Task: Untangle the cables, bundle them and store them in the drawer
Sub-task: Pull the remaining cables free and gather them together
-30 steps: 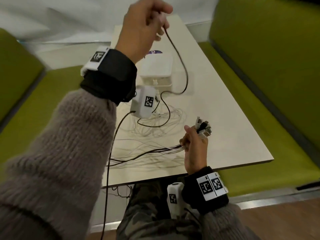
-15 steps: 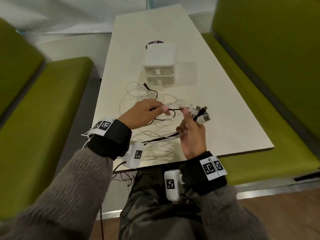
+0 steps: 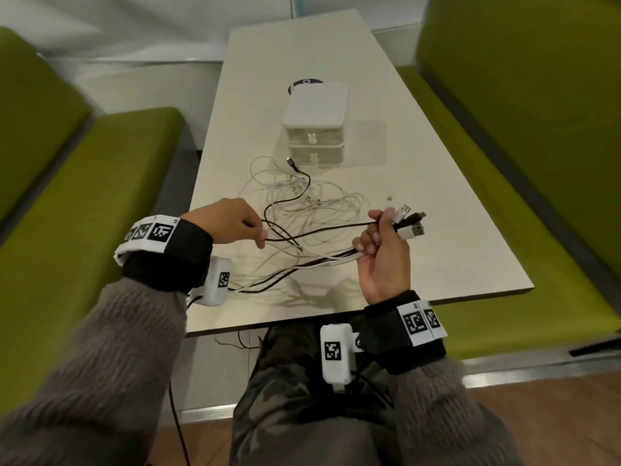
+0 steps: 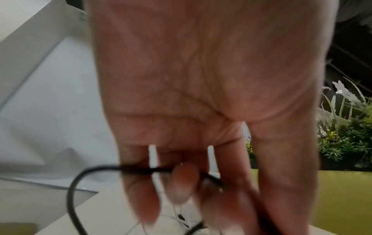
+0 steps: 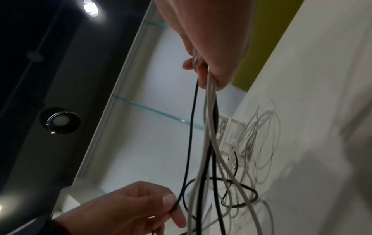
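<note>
My right hand (image 3: 381, 237) grips a bunch of white and black cables (image 3: 322, 262) just behind their plugs (image 3: 408, 222), held above the near part of the white table (image 3: 453, 230). The strands trail left toward the table's near edge. My left hand (image 3: 232, 225) pinches one black cable (image 3: 319, 230) that runs across to the right hand's fingers; the same black cable (image 5: 189, 143) shows taut in the right wrist view. A loose tangle of white cables (image 3: 316, 196) lies on the table behind both hands. The small white two-drawer box (image 3: 314, 124) stands beyond it, both drawers closed.
Green bench seats flank the table, one on the left (image 3: 84, 196) and one on the right (image 3: 537, 146). A dark round disc (image 3: 304, 83) peeks out behind the drawer box. The table's near edge (image 3: 302, 319) runs just above my lap.
My left hand has come down from high above the table to table height, drawing the black cable along, and now slides leftward away from the right hand. The right hand keeps its bunch.
</note>
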The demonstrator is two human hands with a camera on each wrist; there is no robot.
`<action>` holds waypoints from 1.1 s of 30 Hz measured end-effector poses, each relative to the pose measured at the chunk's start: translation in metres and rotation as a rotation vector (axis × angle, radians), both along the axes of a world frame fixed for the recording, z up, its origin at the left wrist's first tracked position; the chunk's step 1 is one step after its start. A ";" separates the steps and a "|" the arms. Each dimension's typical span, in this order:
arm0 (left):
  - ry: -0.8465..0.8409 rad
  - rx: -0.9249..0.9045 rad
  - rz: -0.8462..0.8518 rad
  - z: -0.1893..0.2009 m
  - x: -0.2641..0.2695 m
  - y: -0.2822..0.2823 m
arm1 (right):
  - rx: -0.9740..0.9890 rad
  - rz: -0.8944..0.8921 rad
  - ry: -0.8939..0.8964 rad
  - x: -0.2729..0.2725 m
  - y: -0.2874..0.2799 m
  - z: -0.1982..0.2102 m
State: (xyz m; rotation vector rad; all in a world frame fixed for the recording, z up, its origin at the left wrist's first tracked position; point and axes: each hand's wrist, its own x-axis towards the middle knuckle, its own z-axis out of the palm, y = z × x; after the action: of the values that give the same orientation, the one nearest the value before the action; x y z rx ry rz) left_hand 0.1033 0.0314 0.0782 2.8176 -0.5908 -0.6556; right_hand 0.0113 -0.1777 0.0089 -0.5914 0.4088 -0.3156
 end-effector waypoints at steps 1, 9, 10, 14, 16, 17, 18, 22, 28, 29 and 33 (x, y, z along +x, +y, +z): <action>-0.035 0.025 -0.009 -0.001 -0.001 -0.001 | -0.032 0.011 -0.014 0.000 0.003 0.002; -0.144 -0.505 -0.216 -0.003 -0.048 -0.073 | -0.217 0.199 -0.143 -0.007 0.016 0.010; -0.110 -0.522 -0.203 -0.007 -0.050 -0.079 | -0.240 0.210 -0.156 -0.008 0.015 0.011; -0.189 -0.613 -0.117 -0.013 -0.045 -0.075 | -0.285 0.181 -0.144 -0.008 0.008 0.012; -0.226 -0.613 -0.152 -0.015 -0.047 -0.073 | -0.258 0.148 -0.126 -0.007 0.010 0.011; -0.236 -0.600 -0.176 -0.017 -0.049 -0.073 | -0.246 0.127 -0.126 -0.007 0.012 0.011; -0.242 -0.569 -0.203 -0.020 -0.051 -0.073 | -0.243 0.108 -0.128 -0.007 0.014 0.011; -0.239 -0.399 -0.271 -0.030 -0.053 -0.075 | -0.332 0.092 -0.115 -0.007 0.017 0.005; -0.123 -0.477 -0.212 -0.026 -0.055 -0.066 | -0.321 -0.002 -0.111 -0.002 0.003 0.001; -0.105 -0.498 -0.180 -0.026 -0.053 -0.058 | -0.273 -0.053 -0.092 -0.001 -0.002 0.001; -0.102 -0.382 0.017 -0.028 -0.037 -0.005 | -0.111 -0.218 -0.013 0.002 -0.017 -0.003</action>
State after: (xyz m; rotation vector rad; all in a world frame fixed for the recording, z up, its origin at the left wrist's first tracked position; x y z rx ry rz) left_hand 0.0662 0.0268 0.0502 2.5032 -0.6329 -0.3513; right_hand 0.0131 -0.1947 0.0059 -0.6538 0.4467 -0.5534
